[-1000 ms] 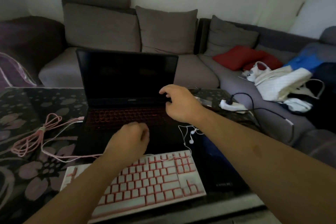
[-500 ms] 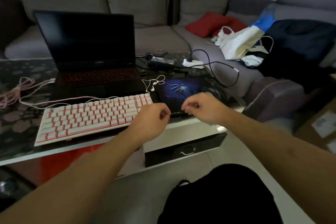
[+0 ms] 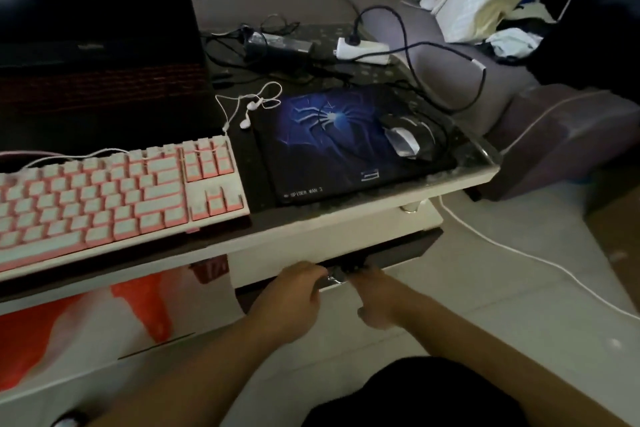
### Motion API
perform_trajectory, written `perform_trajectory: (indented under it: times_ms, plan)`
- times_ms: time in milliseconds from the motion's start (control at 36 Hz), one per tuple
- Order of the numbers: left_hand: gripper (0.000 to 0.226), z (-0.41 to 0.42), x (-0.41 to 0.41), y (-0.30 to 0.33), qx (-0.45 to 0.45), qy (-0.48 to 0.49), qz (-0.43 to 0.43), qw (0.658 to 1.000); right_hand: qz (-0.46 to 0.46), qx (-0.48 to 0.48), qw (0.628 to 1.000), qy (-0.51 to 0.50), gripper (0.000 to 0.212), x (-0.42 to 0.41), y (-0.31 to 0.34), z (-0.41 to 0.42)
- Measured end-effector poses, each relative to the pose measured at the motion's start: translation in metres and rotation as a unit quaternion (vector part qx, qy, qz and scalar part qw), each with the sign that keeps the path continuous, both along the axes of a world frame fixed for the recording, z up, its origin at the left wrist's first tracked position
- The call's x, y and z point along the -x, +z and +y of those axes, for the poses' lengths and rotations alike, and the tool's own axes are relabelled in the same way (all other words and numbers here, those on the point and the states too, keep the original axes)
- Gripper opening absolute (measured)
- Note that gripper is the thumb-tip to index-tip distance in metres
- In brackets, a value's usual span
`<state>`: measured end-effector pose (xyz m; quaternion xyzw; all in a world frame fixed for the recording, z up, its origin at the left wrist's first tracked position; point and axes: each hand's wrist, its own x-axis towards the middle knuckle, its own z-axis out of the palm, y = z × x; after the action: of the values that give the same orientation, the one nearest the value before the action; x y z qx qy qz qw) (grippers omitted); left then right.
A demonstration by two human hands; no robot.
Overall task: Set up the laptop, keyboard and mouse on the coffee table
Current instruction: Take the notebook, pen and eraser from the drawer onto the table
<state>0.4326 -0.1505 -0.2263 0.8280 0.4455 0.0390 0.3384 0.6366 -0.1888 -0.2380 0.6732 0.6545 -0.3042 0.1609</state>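
Both hands meet at the metal handle [image 3: 337, 278] of a dark drawer [image 3: 391, 253] under the coffee table [image 3: 311, 229]. The left hand [image 3: 294, 298] curls its fingers at the handle; whether they grip it is unclear. The right hand [image 3: 375, 298] is also curled there, its grip blurred. On the table, at 12 o'clock from the hands, a mouse [image 3: 407, 139] sits on a blue mouse pad [image 3: 329, 142]. At 10 o'clock lies the pink keyboard [image 3: 114, 194], with the open laptop [image 3: 100, 45] behind it.

One laptop [image 3: 100, 28], one keyboard [image 3: 114, 198], one mouse [image 3: 407, 139], two hands [image 3: 294, 302].
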Motion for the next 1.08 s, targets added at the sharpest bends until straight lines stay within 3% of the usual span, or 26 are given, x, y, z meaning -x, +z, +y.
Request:
perform_trajectory:
  times_ms: [83,222,361,445,556,750,834,945,1084]
  plan:
    - [0.052,0.000,-0.004,-0.014,-0.009,-0.012,0.021,1.000,-0.059,-0.046,0.996,0.041,0.093,0.000,-0.022,-0.008]
    - [0.049,-0.010,-0.015,-0.020,-0.045,-0.023,0.049,0.998,-0.073,-0.067,0.994,0.033,0.080,0.008,-0.028,-0.022]
    - [0.022,-0.019,-0.020,-0.021,0.001,-0.001,0.040,0.999,-0.056,-0.012,0.998,0.026,0.064,0.008,-0.004,-0.047]
    - [0.023,-0.031,-0.017,-0.016,0.043,-0.006,0.048,0.998,-0.024,-0.070,0.996,-0.042,0.039,0.003,0.019,-0.061]
    - [0.023,-0.050,-0.012,-0.017,0.104,0.003,0.047,0.994,-0.022,-0.155,0.981,-0.114,0.026,-0.002,0.030,-0.075]
    - [0.012,-0.068,-0.009,-0.024,0.185,0.071,0.045,0.979,0.016,-0.008,0.969,-0.245,0.038,0.001,-0.002,-0.089]
    - [0.028,-0.067,-0.010,-0.028,0.228,0.091,0.032,0.969,0.033,-0.013,0.954,-0.297,0.044,-0.004,-0.016,-0.081]
    - [0.036,-0.069,-0.014,-0.043,0.345,0.192,0.023,0.918,0.062,0.001,0.939,-0.338,0.072,-0.008,-0.037,-0.066]
    - [0.022,-0.070,-0.031,-0.061,0.423,0.392,-0.092,0.812,0.079,-0.010,0.918,-0.388,0.077,0.001,-0.063,-0.051]
